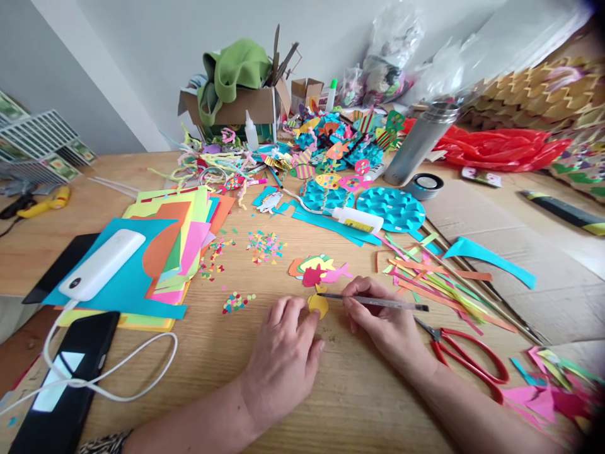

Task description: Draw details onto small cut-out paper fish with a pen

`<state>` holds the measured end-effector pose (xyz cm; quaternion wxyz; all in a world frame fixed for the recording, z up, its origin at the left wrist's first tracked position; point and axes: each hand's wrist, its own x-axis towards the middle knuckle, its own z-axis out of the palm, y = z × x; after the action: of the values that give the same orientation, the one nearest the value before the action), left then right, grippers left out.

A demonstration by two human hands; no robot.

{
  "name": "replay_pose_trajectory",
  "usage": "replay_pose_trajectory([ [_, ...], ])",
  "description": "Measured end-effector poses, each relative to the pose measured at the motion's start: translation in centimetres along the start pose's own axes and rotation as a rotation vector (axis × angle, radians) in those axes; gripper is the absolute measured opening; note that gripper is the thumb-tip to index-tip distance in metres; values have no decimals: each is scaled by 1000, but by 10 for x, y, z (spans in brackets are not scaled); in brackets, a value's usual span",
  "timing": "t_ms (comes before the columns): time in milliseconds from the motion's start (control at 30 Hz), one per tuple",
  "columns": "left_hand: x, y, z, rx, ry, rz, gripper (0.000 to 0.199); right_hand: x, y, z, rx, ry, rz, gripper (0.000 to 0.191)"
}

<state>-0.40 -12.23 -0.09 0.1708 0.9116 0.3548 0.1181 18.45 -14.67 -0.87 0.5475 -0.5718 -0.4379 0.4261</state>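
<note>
Where the pale wall (151,57) is met by the wooden table (236,366), play is backed by a cardboard box (250,104), its top overflowed by green cloth (236,69). Over on the left, a fanned stack of coloured paper (186,252) is topped by a white power bank (101,265). Far right of centre, a steel flask (418,145) is stood at a tilt in this view.

Now to the centre! The left hand (283,340) is set palm down, its fingers close together; the right hand (380,318) is closed in a pinch around a slim dark pen (399,304). Near the right wrist, red-handled scissors (435,338) are seen lying with their handles apart.

Just beyond the fingers, fish-shaped paper pieces (312,275) are heaped in red, pink, yellow and orange. And here's the yellow cut-out (317,305): flat on the table between both hands, it is held down by the left fingertips while the pen tip is brought to its upper end, though contact can't quite be made out. Smallest of all, punched paper dots (237,302) are clustered left of the left hand.
</note>
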Motion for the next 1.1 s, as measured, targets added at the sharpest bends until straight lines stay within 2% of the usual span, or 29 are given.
replay_pose_trajectory([
  [200, 2, -4, 3, 15, 50, 120, 31, 7, 1, -10, 2, 50, 74, 19],
  [500, 4, -3, 0, 8, 60, 110, 26, 10, -1, -14, -1, 48, 169, 26],
  [700, 3, -4, 1, 25, 27, 105, 32, 15, -3, -13, -2, 28, 221, 33],
  [1100, 2, -7, 5, -9, 10, 128, 36, 17, -2, -13, -34, 7, 218, 36],
])
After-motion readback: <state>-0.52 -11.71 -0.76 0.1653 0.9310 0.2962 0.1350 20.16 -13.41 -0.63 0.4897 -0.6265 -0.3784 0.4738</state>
